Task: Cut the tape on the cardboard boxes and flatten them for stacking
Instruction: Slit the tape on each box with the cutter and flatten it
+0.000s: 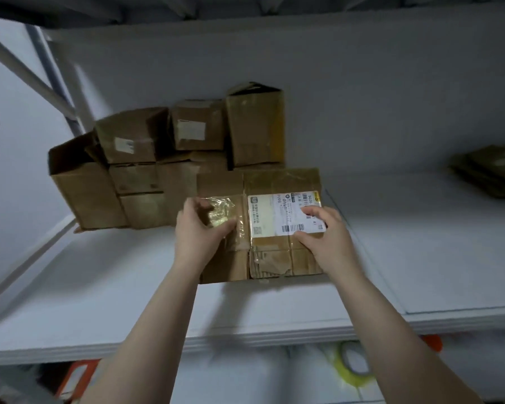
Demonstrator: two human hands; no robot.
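Box: a brown flattened cardboard box (pixel 277 182) is lying on the white shelf (pixel 129 287), just before stacked brown cartons (pixel 134 141).
Left hand (pixel 200 228): pinching crumpled clear tape (pixel 220 211) on the box.
Right hand (pixel 321 231): bent fingers resting on the white shipping label (pixel 274 214); I cannot tell whether it is gripping.

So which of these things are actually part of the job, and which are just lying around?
Part of the job: the flattened box under the left hand and right hand, its crumpled tape, the stacked boxes behind, the flat pile far right.
Lying about: the tape roll under the shelf.
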